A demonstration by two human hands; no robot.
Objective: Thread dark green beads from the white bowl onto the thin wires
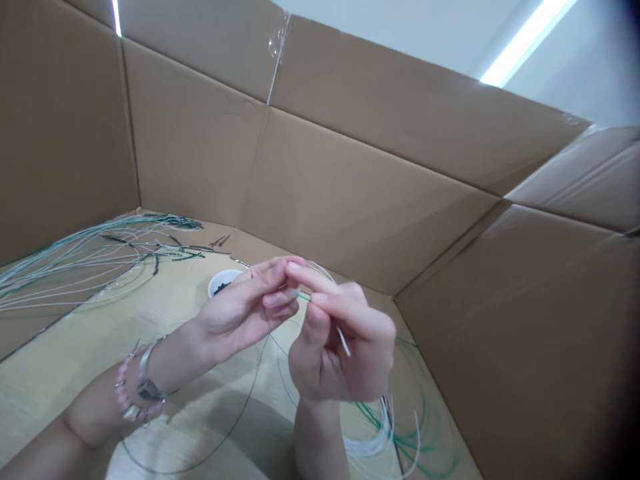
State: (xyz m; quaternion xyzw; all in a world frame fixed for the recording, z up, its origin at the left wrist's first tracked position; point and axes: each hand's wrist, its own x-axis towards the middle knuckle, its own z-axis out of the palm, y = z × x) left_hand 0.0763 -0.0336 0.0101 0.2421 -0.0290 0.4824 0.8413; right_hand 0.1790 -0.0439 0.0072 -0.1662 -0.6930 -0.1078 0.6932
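Inside a cardboard box (320, 167), a sheaf of green and white wires (90, 267) lies spread back left; a loose wire coil (390, 433) lies below the hands, a white bowl (223, 281) beyond them; the right hand (340, 347) pinches a thin green wire (302, 296) tightly; the left hand (245, 307) curls nearly closed beside it, its hold unclear.

This is an indoor workspace, much like a small assembly workshop: a folded cardboard screen (350, 200) walls off three sides of a pale wooden table (60, 393), bundles of coated wire (85, 263) lie near its far left corner, and a ceiling strip light (525, 40) glows overhead.
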